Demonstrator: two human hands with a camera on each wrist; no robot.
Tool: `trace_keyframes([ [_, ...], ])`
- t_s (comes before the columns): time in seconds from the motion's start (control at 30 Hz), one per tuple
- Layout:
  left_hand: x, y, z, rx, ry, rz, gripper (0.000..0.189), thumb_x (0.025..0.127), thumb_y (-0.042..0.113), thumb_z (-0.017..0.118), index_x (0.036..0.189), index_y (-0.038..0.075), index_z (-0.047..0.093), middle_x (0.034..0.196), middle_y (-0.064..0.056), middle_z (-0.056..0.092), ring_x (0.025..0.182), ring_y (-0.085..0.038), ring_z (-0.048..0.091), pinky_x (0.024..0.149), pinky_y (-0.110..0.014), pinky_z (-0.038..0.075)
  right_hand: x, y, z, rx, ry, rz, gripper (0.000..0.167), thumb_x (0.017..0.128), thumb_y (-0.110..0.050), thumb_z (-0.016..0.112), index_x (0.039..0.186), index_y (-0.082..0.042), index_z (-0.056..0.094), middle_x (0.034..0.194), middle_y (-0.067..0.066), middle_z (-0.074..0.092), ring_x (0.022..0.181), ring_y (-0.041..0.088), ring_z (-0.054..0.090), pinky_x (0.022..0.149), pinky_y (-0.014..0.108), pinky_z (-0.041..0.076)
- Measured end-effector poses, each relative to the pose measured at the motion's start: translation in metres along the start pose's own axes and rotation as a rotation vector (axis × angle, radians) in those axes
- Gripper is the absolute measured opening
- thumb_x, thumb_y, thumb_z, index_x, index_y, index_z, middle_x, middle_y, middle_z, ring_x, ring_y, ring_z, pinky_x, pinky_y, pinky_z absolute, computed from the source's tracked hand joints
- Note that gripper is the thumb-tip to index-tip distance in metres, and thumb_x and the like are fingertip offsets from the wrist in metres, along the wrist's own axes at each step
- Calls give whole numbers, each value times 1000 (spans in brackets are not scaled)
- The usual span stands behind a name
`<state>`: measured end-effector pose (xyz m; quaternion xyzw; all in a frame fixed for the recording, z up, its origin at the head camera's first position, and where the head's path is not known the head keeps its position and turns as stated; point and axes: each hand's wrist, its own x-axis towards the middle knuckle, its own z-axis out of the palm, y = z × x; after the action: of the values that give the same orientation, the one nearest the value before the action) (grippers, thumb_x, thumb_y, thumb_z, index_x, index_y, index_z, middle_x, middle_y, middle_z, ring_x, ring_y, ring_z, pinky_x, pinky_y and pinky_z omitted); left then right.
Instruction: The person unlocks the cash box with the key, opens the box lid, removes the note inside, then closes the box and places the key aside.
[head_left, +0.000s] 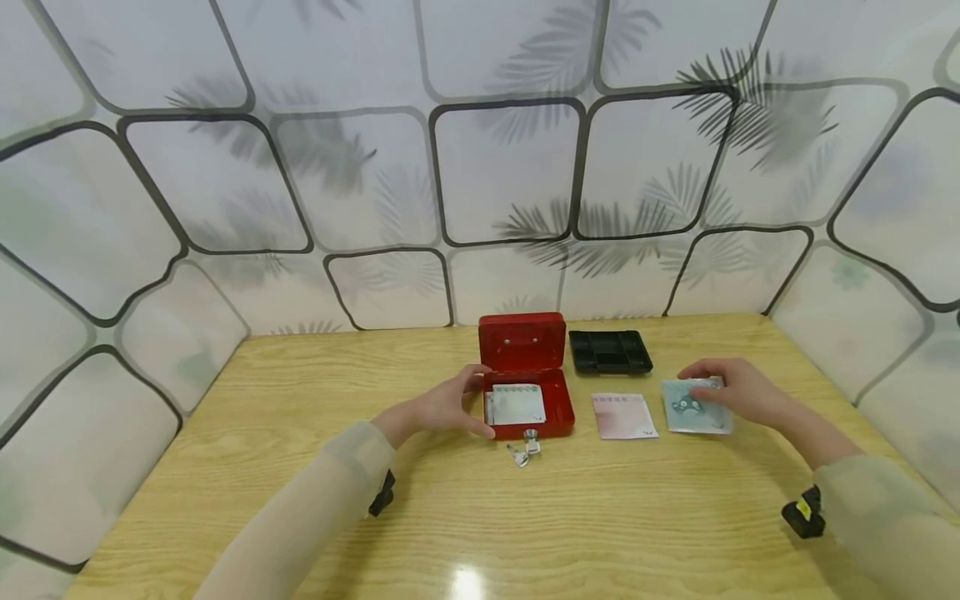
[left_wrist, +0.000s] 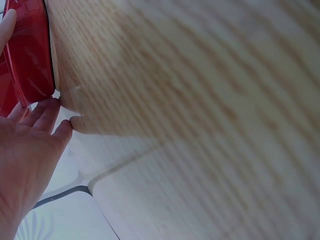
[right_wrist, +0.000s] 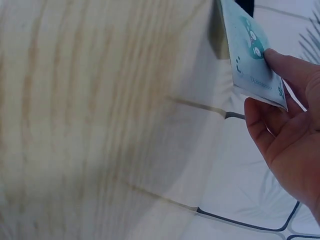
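Note:
A red metal cash box [head_left: 552, 402] stands with its lid up on the table. My left hand [head_left: 444, 406] grips its left side, thumb at the front corner and fingers at the back; the left wrist view shows those fingers [left_wrist: 47, 112] against the red wall. Inside the box lies a pale green printed paper [head_left: 517, 405]. My right hand [head_left: 742, 392] pinches a light-blue printed paper packet [head_left: 693, 417] with a cartoon face, thumb on top and fingers below. In the right wrist view this packet [right_wrist: 250, 55] is held at an angle, and its lower edge shows.
Between the box and my right hand lies a pink printed paper [head_left: 624, 416]. A black compartment tray [head_left: 611, 352] sits behind it. A small padlock [head_left: 532, 442] and keys [head_left: 519, 455] lie before the box. Patterned fabric walls [head_left: 510, 175] enclose the wooden table [head_left: 480, 517].

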<state>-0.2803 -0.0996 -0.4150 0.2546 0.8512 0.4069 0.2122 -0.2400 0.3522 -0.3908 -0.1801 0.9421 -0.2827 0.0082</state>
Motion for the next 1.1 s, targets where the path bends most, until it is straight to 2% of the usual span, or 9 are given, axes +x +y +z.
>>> trace_keyframes([
  [0.3,-2,1,1,-4,7,4,90,76,23,85,144,12,28,149,-16,36,139,-33,30,114,-46,21,8,6,16,-24,-33,29,27,86,-9,73,110,2,67,104,15,67,102,40,59,85,56,46],
  [0.63,-3,4,3,-2,1,11,90,76,23,85,145,11,28,150,-15,36,140,-31,30,114,-45,21,7,7,20,-34,-65,69,27,85,-8,74,108,4,67,103,17,67,102,42,58,85,57,46],
  [1.1,-3,3,0,3,-2,2,89,77,24,85,145,12,28,151,-13,35,140,-30,29,114,-45,22,11,10,24,-29,-36,84,22,84,-8,75,102,2,69,98,12,66,93,34,60,82,54,48],
])
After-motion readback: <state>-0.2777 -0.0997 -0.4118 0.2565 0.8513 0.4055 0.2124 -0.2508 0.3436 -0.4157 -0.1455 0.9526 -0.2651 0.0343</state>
